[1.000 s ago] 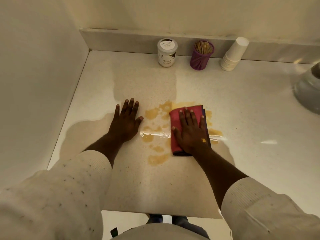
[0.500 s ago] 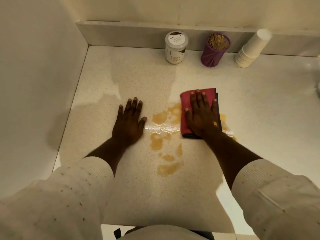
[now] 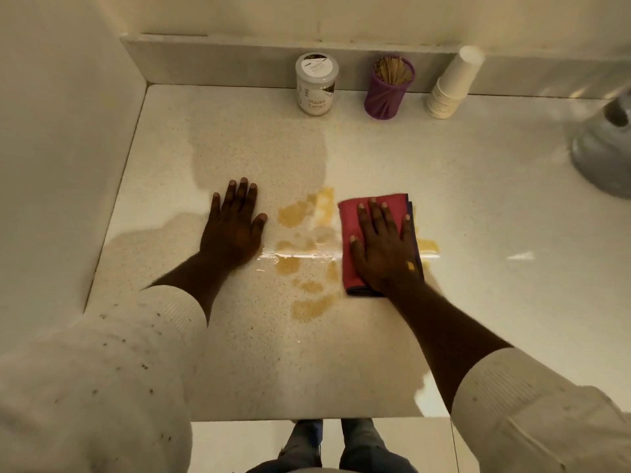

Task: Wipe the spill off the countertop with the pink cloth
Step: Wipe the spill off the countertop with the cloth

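Note:
An orange-brown spill (image 3: 309, 254) lies in patches on the speckled white countertop (image 3: 495, 213), between my two hands. The folded pink cloth (image 3: 350, 233) lies flat over the spill's right part. My right hand (image 3: 384, 247) presses on top of it, palm down, fingers spread. A small wet patch (image 3: 426, 245) shows just right of the cloth. My left hand (image 3: 234, 230) rests flat on the bare counter left of the spill, fingers apart, holding nothing.
Along the back ledge stand a white labelled jar (image 3: 317, 84), a purple toothpick holder (image 3: 389, 87) and a tilted stack of paper cups (image 3: 452, 85). A grey metal vessel (image 3: 604, 148) sits at the right edge. A wall (image 3: 61, 148) bounds the left.
My right hand slid the cloth away from me over the spill, then back a little toward me. The left hand stayed planted.

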The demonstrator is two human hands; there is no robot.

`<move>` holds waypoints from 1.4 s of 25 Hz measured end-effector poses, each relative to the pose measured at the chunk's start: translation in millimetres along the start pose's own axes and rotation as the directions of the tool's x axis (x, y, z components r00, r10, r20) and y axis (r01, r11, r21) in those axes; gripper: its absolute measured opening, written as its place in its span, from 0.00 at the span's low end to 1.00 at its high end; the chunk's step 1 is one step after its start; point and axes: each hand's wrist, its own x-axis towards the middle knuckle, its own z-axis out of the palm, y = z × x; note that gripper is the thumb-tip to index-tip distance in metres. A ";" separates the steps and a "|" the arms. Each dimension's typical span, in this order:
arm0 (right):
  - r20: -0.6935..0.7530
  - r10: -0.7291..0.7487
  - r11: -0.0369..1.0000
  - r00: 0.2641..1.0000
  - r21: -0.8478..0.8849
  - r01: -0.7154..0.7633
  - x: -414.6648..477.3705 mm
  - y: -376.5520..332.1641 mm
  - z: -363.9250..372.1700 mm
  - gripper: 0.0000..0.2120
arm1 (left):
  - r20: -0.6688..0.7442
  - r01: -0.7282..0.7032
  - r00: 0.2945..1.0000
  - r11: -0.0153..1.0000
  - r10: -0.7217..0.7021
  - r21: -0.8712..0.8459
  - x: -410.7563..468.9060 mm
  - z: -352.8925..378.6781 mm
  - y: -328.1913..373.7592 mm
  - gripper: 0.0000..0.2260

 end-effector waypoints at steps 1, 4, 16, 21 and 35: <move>0.003 0.006 1.000 1.000 0.000 -0.006 -14.7 3.9 -0.6 0.32 | 0.013 0.004 1.000 1.000 -0.004 0.002 0.6 -1.1 0.5 0.31; -0.006 0.036 0.999 0.999 -0.003 -0.036 -50.0 23.9 -1.2 0.32 | 0.046 0.012 0.999 1.000 -0.011 -0.010 0.5 -3.3 1.4 0.30; 0.012 0.136 0.988 0.991 -0.073 -0.134 12.7 77.1 -16.6 0.32 | 0.008 0.004 1.000 1.000 -0.004 -0.018 1.4 0.0 0.8 0.30; 0.031 0.085 0.994 0.996 -0.068 -0.082 75.7 70.8 -19.8 0.32 | -0.035 -0.015 0.999 1.000 0.015 0.005 1.7 4.2 -1.9 0.30; 0.013 -0.002 0.997 1.000 -0.074 0.003 -23.1 17.9 -8.2 0.32 | 0.042 0.018 0.999 1.000 -0.017 -0.019 2.2 -2.0 0.3 0.30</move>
